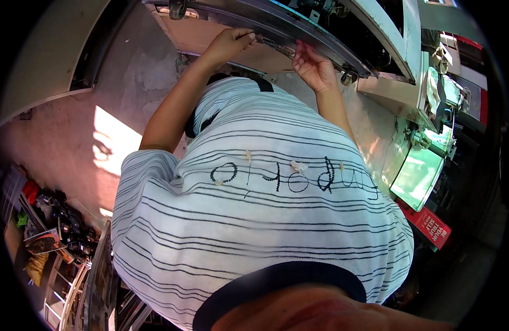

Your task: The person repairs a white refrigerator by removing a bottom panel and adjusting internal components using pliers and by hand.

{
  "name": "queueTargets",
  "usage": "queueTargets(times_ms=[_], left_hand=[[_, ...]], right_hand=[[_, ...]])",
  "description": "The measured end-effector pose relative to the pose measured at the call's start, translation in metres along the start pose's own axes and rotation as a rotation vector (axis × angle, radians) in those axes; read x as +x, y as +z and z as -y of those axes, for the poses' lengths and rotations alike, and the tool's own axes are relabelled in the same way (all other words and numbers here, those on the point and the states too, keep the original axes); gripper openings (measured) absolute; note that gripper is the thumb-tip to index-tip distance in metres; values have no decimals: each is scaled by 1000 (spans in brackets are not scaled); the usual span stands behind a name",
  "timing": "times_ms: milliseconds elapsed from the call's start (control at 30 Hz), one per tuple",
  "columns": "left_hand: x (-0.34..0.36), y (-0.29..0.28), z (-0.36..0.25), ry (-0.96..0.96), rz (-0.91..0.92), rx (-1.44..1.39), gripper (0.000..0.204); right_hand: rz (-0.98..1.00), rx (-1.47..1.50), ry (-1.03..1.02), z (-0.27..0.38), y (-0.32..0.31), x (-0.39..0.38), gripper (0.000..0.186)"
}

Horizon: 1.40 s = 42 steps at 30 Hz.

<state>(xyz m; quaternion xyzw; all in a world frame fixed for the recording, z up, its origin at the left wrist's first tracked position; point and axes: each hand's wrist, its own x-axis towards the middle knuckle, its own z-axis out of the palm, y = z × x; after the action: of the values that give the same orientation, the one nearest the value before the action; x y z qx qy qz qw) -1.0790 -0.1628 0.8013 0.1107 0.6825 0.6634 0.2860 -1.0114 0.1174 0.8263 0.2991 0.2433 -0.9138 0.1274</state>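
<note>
My left hand (230,46) is at the lower edge of a dark metal frame (232,19), its fingers bent and pressed together. What they pinch, if anything, is too small to tell. To its right my right hand (316,68) is raised to the same edge, fingers curled and the thumb and forefinger close together; their hold is unclear too. Between the two hands runs a thin, uneven greyish strip (276,45), like a bundle of wire or a strip of metal. A small caster wheel (177,9) sits at the frame's left end, and another caster (348,78) at its right.
A pale panel (191,34) stands behind my left hand. White cabinet sides (395,94) rise at right, with a greenish glass sheet (419,176) and a red box (431,227) nearer. Heaped parts (72,223) and a metal rack (67,292) lie lower left on the concrete floor (119,83).
</note>
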Motion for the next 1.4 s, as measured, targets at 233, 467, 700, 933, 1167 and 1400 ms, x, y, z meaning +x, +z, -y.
queueTargets(times_ms=[233, 467, 700, 933, 1167, 1400], left_hand=[[56, 79, 28, -88, -229, -538, 48], [46, 101, 12, -106, -177, -497, 36], [4, 73, -43, 62, -42, -84, 29], [12, 41, -111, 833, -413, 712, 21], [61, 27, -129, 610, -93, 764, 25], [119, 48, -121, 756, -3, 365, 30]], right_hand=[[-6, 31, -23, 3, -10, 2, 31], [60, -278, -32, 6, 1, -38, 28], [-34, -1083, -607, 20, 39, -77, 24], [-195, -1520, -1007, 28, 75, -87, 21], [-321, -1779, -1056, 51, 95, -65, 22], [-393, -2079, -925, 70, 91, -38, 30]])
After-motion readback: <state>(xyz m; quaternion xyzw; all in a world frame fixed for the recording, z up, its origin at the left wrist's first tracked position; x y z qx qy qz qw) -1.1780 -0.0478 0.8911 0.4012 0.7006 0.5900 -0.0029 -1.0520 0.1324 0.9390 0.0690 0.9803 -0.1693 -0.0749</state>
